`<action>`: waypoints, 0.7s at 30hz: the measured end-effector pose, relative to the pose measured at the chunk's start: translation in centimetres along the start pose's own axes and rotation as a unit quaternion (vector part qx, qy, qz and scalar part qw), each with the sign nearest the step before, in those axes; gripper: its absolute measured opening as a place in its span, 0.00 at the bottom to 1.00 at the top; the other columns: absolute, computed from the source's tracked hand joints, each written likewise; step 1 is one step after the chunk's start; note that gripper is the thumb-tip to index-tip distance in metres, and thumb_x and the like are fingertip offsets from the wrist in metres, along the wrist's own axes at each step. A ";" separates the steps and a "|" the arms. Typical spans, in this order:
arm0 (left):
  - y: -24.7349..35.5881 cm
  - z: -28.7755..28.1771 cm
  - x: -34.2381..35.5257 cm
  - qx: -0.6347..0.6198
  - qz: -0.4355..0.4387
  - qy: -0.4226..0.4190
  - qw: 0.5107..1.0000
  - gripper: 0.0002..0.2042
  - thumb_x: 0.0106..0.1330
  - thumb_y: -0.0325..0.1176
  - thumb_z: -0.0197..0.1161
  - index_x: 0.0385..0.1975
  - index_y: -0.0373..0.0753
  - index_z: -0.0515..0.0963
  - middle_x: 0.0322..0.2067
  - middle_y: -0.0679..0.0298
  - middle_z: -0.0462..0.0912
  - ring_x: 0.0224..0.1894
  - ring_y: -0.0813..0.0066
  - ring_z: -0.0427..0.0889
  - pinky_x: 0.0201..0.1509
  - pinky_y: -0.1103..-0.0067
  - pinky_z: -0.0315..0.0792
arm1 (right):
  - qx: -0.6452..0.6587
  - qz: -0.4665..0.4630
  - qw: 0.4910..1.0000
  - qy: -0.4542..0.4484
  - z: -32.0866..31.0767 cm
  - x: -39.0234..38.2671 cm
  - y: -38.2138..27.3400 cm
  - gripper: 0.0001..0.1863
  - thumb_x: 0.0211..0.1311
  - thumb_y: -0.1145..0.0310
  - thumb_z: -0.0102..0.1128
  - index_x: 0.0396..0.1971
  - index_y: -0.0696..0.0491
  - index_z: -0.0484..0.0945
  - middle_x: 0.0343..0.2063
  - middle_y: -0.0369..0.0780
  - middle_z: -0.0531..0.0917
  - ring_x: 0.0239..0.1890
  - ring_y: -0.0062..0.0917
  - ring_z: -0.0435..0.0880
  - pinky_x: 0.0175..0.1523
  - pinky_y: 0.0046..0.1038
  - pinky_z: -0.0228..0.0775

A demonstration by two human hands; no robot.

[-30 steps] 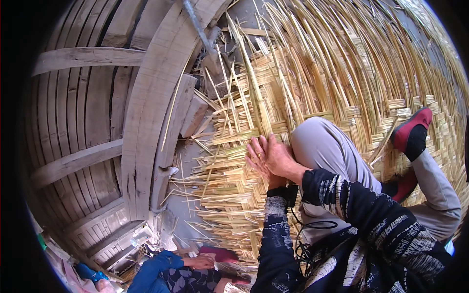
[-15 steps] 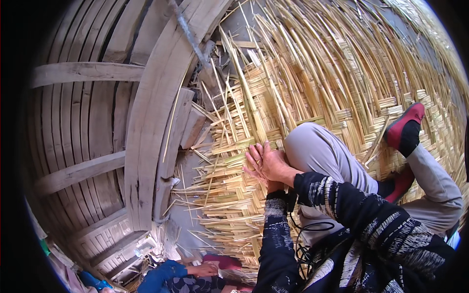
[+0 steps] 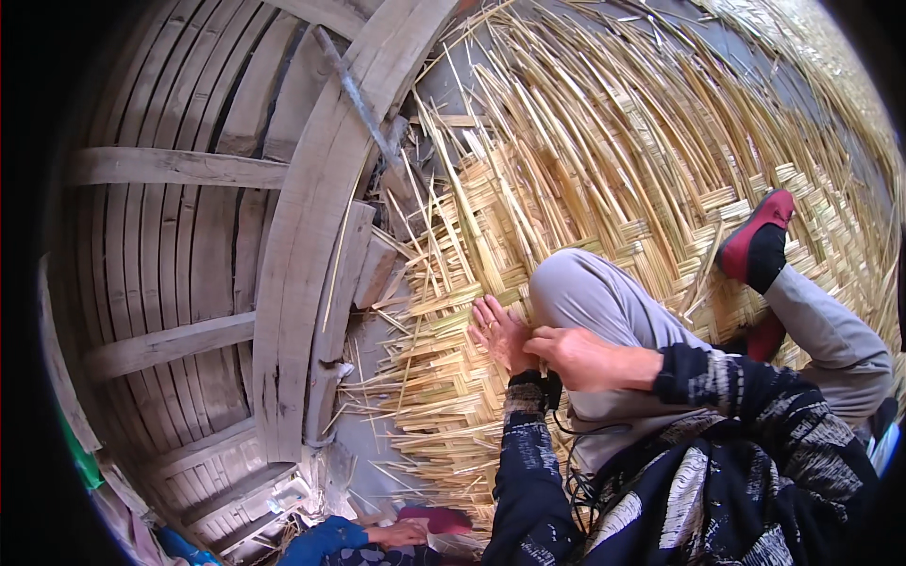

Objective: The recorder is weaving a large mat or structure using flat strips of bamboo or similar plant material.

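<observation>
Beyond the left hand (image 3: 502, 338), fingers outstretched, long reed strips (image 3: 478, 236) point forward; right hand (image 3: 583, 357) curled, grip unclear.

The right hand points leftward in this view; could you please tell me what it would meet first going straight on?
The right hand would most likely meet the left hand first, near its wrist. They look so close that they may already touch; depth here is unclear.

A grey floor (image 3: 366, 443) carries a partly woven mat (image 3: 604, 208) of yellowish strips, ragged along its left edge.
</observation>
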State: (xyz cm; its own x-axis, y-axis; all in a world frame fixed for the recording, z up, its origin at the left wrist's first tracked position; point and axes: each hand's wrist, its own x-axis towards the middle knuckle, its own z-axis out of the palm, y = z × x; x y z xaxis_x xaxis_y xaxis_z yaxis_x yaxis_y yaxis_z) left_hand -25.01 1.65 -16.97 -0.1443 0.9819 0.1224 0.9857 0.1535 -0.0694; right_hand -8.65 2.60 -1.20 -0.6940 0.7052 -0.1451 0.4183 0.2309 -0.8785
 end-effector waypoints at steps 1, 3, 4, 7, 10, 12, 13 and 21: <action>-0.5 -0.4 0.0 -0.013 -0.020 -0.010 1.000 0.23 0.63 0.39 0.43 0.58 0.37 0.58 0.61 0.57 0.55 0.64 0.63 0.53 0.65 0.62 0.42 | 0.024 -0.027 0.999 0.024 -0.2 -0.8 -0.1 0.23 0.38 0.80 0.53 0.42 0.59 0.69 0.32 0.48 0.73 0.35 0.43 0.75 0.37 0.36 0.69; 2.0 -1.3 0.8 0.006 0.015 -0.022 1.000 0.23 0.63 0.38 0.44 0.57 0.37 0.59 0.61 0.57 0.57 0.64 0.62 0.53 0.65 0.63 0.43 | 0.005 -0.022 0.998 0.061 -3.5 -4.4 0.5 0.18 0.40 0.76 0.54 0.37 0.61 0.72 0.28 0.49 0.76 0.33 0.46 0.76 0.36 0.40 0.68; 3.1 -1.4 1.0 0.035 0.034 -0.044 0.998 0.22 0.62 0.37 0.45 0.56 0.36 0.61 0.60 0.57 0.58 0.64 0.61 0.53 0.64 0.64 0.44 | -0.005 -0.002 0.997 0.083 -4.5 -5.6 0.7 0.18 0.40 0.76 0.54 0.37 0.61 0.72 0.28 0.49 0.76 0.33 0.46 0.76 0.36 0.40 0.68; 0.2 0.5 -0.3 0.122 0.063 0.018 0.990 0.21 0.62 0.36 0.44 0.53 0.34 0.63 0.58 0.60 0.60 0.64 0.62 0.51 0.63 0.64 0.47 | -0.010 0.056 0.995 0.080 -7.6 -9.8 -0.9 0.16 0.45 0.75 0.55 0.38 0.59 0.70 0.31 0.47 0.76 0.35 0.42 0.76 0.37 0.36 0.69; 0.9 0.1 -0.6 0.149 0.066 -0.047 0.986 0.23 0.64 0.42 0.40 0.57 0.37 0.60 0.61 0.61 0.55 0.65 0.66 0.49 0.64 0.68 0.47 | 0.018 0.066 0.970 0.233 -11.3 -15.7 -1.5 0.16 0.45 0.75 0.54 0.39 0.57 0.72 0.26 0.49 0.77 0.31 0.45 0.77 0.36 0.38 0.69; -0.6 2.0 -0.5 0.161 0.039 -0.007 0.986 0.24 0.65 0.44 0.38 0.59 0.39 0.58 0.62 0.63 0.55 0.65 0.69 0.50 0.64 0.69 0.47 | -0.006 0.023 0.937 0.350 -14.0 -20.1 -1.1 0.15 0.43 0.80 0.56 0.35 0.58 0.73 0.23 0.47 0.77 0.26 0.37 0.78 0.30 0.32 0.70; -0.5 2.3 -0.3 0.124 0.013 -0.029 0.992 0.25 0.65 0.44 0.38 0.59 0.39 0.56 0.62 0.63 0.55 0.65 0.70 0.51 0.64 0.71 0.48 | 0.003 0.070 0.921 0.382 -15.7 -23.0 -1.3 0.15 0.42 0.82 0.56 0.35 0.58 0.74 0.21 0.47 0.77 0.24 0.33 0.79 0.28 0.30 0.70; 0.5 -6.6 3.2 -0.068 0.010 -0.101 0.992 0.21 0.60 0.39 0.46 0.47 0.29 0.69 0.45 0.46 0.73 0.45 0.52 0.73 0.51 0.68 0.65 | -0.146 0.277 0.654 0.688 -24.2 -52.8 -1.3 0.13 0.59 0.69 0.51 0.44 0.51 0.75 0.36 0.34 0.80 0.29 0.14 0.79 0.33 0.15 0.66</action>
State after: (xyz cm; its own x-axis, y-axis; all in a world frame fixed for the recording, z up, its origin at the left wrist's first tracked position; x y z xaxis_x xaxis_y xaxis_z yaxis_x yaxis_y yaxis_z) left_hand -24.40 4.10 -10.11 -0.1254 0.9888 -0.0805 0.9892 0.1308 0.0662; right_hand 41.66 -18.71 18.60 0.7135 0.6235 0.3198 0.6158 -0.3401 -0.7107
